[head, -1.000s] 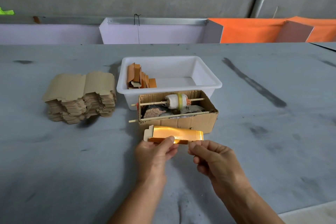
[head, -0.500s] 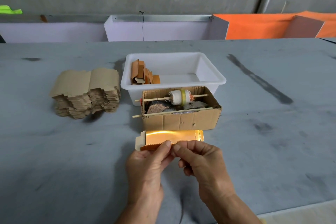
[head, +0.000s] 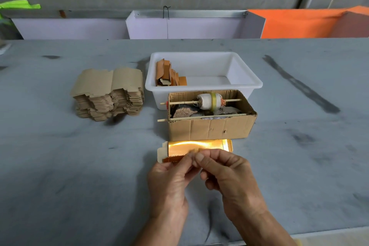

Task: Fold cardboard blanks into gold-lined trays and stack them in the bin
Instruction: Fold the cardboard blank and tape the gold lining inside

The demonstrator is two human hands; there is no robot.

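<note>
Blank (head: 196,151) looked light, thin, creasable, gold side slick; we pinched its near long edge, left hand (head: 169,183) and right hand (head: 225,173) fingers clamped on it.

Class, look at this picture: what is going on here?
A person is folding a gold-lined cardboard blank over a grey table. Left hand and right hand both pinch its near edge. A stack of flat brown blanks waits at left; a few folded trays stand in the white plastic bin.

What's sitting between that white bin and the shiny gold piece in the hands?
In the head view, an open cardboard box holding a spool on sticks lies between the white bin and gold-lined blank.
</note>
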